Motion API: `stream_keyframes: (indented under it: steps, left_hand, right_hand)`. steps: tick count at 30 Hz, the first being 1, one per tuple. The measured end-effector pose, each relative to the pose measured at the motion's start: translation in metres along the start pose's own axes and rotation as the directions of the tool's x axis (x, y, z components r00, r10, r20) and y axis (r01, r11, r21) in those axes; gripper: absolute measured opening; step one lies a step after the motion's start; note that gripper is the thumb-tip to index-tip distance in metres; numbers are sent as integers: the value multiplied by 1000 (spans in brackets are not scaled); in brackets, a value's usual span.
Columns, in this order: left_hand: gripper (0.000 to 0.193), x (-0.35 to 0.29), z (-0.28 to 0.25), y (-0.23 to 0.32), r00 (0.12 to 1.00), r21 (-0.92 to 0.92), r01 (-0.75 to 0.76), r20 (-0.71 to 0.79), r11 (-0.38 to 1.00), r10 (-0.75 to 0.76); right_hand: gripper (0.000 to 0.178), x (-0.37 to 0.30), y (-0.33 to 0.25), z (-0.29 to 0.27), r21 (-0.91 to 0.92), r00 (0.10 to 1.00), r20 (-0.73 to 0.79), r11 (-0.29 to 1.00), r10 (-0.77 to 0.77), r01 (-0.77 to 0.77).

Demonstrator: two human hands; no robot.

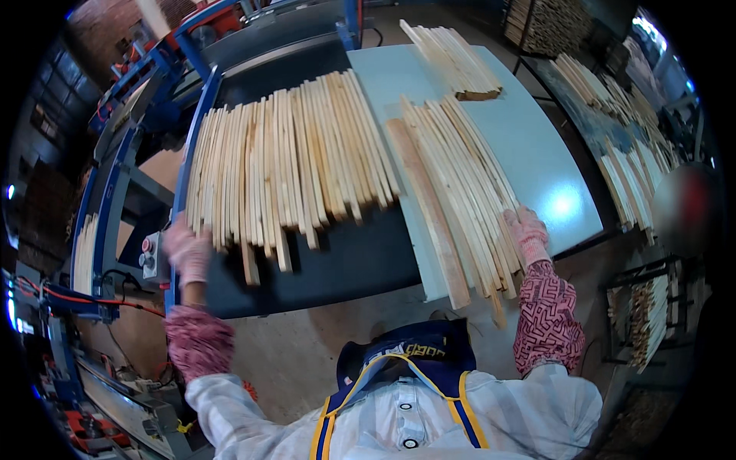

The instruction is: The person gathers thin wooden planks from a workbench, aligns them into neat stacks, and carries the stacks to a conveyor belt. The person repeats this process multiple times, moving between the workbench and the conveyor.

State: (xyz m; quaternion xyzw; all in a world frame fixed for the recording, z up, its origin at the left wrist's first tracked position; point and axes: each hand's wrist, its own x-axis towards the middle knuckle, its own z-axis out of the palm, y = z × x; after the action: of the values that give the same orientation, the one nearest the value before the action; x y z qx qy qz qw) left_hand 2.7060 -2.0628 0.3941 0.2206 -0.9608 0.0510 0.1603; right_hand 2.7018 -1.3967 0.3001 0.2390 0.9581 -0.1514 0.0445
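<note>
My left hand [188, 249], in a pale pink glove, is at the lower left end of a wide row of thin wooden strips [287, 153]. Its fingers look extended along the outermost strip, slightly blurred. That row lies side by side on a black surface [337, 268], with uneven near ends. My right hand [527, 230], gloved alike, rests open against the right edge of a narrower bundle of wooden strips [460, 192]. This second bundle lies on a light blue board [552, 169], and its near ends overhang the edge. Patterned red sleeve covers are on both forearms.
A third bundle of strips [452, 61] lies farther back on the blue board. Blue machine framing [195, 146] borders the left side, with a grey button box [153, 257] beside my left hand. More strips lie on a dark table [579, 107] at the right, near a rack [644, 314] of wood.
</note>
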Motion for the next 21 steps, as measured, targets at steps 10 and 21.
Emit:
stream_keyframes:
  steps: [10,21]
  left_hand:
    - [80,-199,56,355,846,-552,-294,230,780,482]
    - [63,-227,33,426,897,-816,-112,163,567,412]
  right_hand:
    - [87,12,7,4,-17,918,200,936,-342,352]
    - [63,9,46,11,448,915,-77,807,-395,386]
